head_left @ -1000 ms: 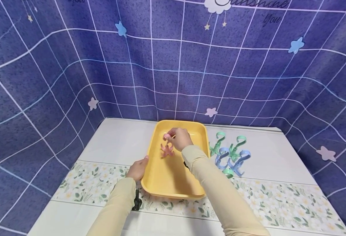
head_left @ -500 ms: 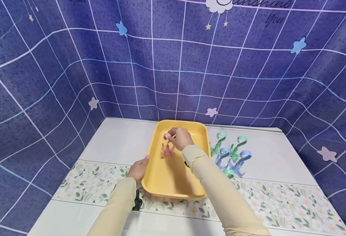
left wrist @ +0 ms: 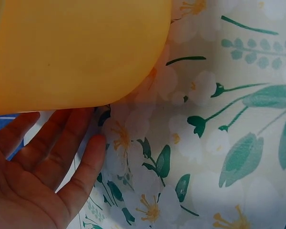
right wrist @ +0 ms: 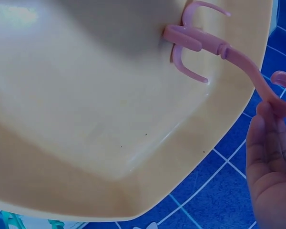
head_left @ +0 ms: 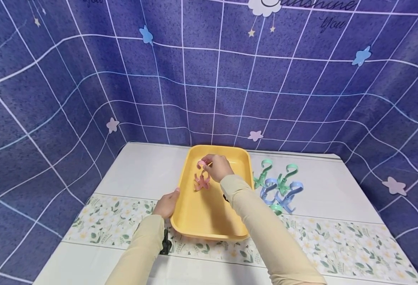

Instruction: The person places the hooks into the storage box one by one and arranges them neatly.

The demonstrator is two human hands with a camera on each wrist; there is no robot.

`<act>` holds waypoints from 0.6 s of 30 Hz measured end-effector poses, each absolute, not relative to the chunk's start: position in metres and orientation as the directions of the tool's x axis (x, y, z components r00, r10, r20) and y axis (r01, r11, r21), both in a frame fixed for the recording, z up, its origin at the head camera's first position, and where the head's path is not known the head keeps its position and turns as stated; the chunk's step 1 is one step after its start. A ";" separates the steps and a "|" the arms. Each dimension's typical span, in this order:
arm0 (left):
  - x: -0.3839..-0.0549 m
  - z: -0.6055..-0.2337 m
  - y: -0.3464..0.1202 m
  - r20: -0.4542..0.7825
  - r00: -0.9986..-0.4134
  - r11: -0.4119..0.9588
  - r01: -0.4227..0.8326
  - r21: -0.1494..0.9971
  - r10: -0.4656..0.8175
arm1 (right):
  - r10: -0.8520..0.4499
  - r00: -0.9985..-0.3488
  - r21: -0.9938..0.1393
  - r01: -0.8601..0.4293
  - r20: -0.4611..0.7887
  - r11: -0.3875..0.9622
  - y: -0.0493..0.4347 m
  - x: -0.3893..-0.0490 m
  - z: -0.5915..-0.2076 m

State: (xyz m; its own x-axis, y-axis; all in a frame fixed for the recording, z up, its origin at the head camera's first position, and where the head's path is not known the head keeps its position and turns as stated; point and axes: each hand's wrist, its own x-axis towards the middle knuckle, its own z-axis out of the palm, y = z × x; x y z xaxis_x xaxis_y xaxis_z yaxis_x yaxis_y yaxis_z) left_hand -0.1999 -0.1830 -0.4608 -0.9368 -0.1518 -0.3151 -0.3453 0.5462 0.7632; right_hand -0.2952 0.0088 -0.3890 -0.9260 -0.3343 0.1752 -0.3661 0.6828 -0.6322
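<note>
One pink hook point(head_left: 202, 182) is located inside the yellow tray point(head_left: 212, 237), its curved end pinched in the grip of the right hand point(head_left: 218, 166); the left hand point(head_left: 166, 205) is rested, fingers extended, against the tray wall. Light, stiff, slightly slippery plastic is judged; stem point(right wrist: 250, 72) hold preferred, prongs spared.

- Far blue curtain point(head_left: 198, 101), right of centre: "Sunshine" in dark script, its first letter on a white cloud point(head_left: 256, 8); upper part cut off by the frame edge.
- Same curtain, lower and further right: 1 word, "You".
- Same curtain, left: 1 partly cut word, apparently "You".
</note>
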 end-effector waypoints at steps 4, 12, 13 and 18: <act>-0.200 -0.461 -0.183 -0.309 -0.939 0.551 -0.340 0.762 -0.152 | -0.339 -0.924 -0.626 -0.371 0.176 0.685 0.011 -0.297 -0.393; -0.200 -0.462 -0.182 -0.316 -0.935 0.536 -0.350 0.768 -0.158 | -0.338 -0.929 -0.654 -0.351 0.152 0.670 0.018 -0.298 -0.392; -0.200 -0.461 -0.181 -0.316 -0.935 0.537 -0.350 0.767 -0.159 | -0.339 -0.929 -0.657 -0.350 0.150 0.668 0.019 -0.298 -0.392; -0.199 -0.460 -0.181 -0.309 -0.938 0.550 -0.343 0.762 -0.156 | -0.348 -0.925 -0.667 -0.358 0.156 0.653 0.021 -0.297 -0.389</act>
